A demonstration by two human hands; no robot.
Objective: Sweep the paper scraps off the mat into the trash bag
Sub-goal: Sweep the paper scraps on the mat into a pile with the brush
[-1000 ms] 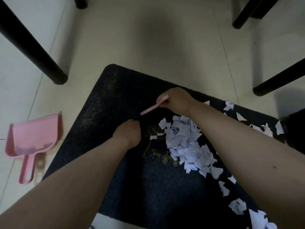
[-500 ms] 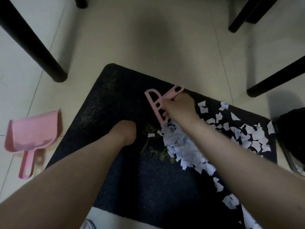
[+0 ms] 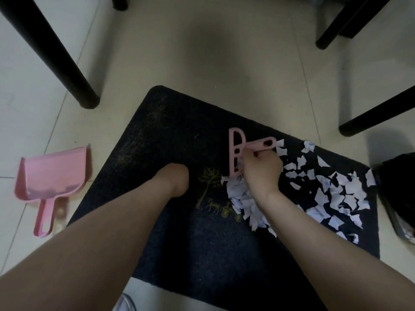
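2 bare forearms reach in from the near edge over a dark rectangular fabric mat [image 3: 179,243] with a small yellow tree-and-animals print [image 3: 211,191] near its middle. Left hand [image 3: 176,179] is folded down against the mat, fingers hidden under it; cannot tell whether they are curled or flat. Right hand [image 3: 261,169] has fingers curled round the handle of a small pink plastic hand brush [image 3: 238,153], whose head stands edge-on at the left margin of the torn white paper scraps [image 3: 325,191]. Scraps lie heaped under and beside the right wrist and scattered across the mat's right half, reaching its right edge. Just beyond that edge, a black trash bag [image 3: 399,187], partly out of view. On the pale tiled floor [image 3: 202,52] left of the mat, well apart from it, a pink plastic dustpan [image 3: 51,176], handle pointing toward the person. Farther off, 4 black furniture legs [image 3: 51,50] stand on the tiles.
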